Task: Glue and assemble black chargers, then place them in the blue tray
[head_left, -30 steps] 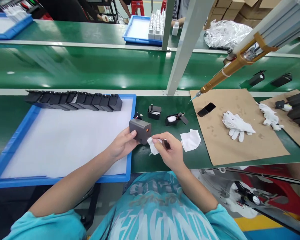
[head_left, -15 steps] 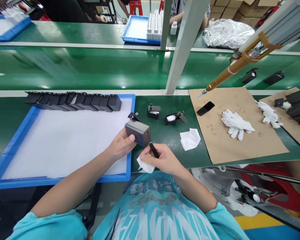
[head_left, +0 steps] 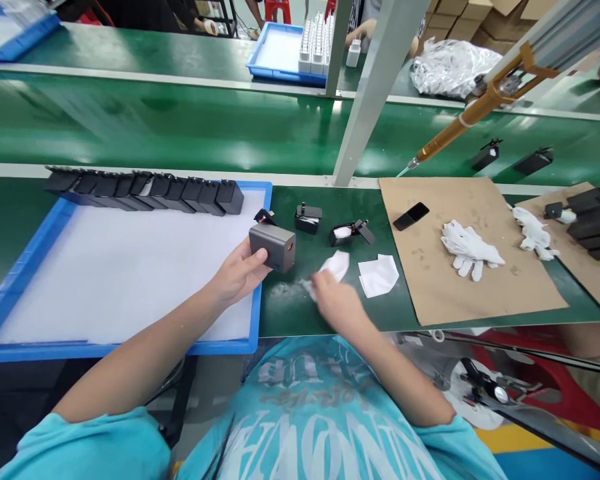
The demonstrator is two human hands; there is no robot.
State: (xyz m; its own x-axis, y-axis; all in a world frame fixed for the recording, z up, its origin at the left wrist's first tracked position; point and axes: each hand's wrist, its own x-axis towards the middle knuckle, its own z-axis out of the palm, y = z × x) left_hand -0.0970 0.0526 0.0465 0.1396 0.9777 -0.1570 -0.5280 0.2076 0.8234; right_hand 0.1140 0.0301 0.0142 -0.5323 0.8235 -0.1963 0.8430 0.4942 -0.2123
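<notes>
My left hand (head_left: 240,272) grips a dark grey, box-shaped device, which looks like a charger housing (head_left: 273,248), above the tray's right edge. A small opening shows on its right face and a black piece stands up behind it. My right hand (head_left: 337,297), blurred, is closed on a white wiping cloth (head_left: 336,265) just over the green bench. Whether it also holds the black stick-like piece is hidden. Another white cloth (head_left: 379,275) lies flat to the right. Behind are two small open black cases (head_left: 308,219) with white parts inside.
A blue-rimmed tray (head_left: 256,320) on the left has a row of black housings (head_left: 180,195) along its back. To the right, brown cardboard (head_left: 480,300) bears a phone (head_left: 411,217) and white gloves (head_left: 473,250). An orange-brown hanging tool (head_left: 445,141) points down near a metal post (head_left: 363,113).
My right hand has moved right, away from the grey charger housing, carrying the white cloth. The black stick-like piece it held no longer shows. My left hand still holds the housing.
</notes>
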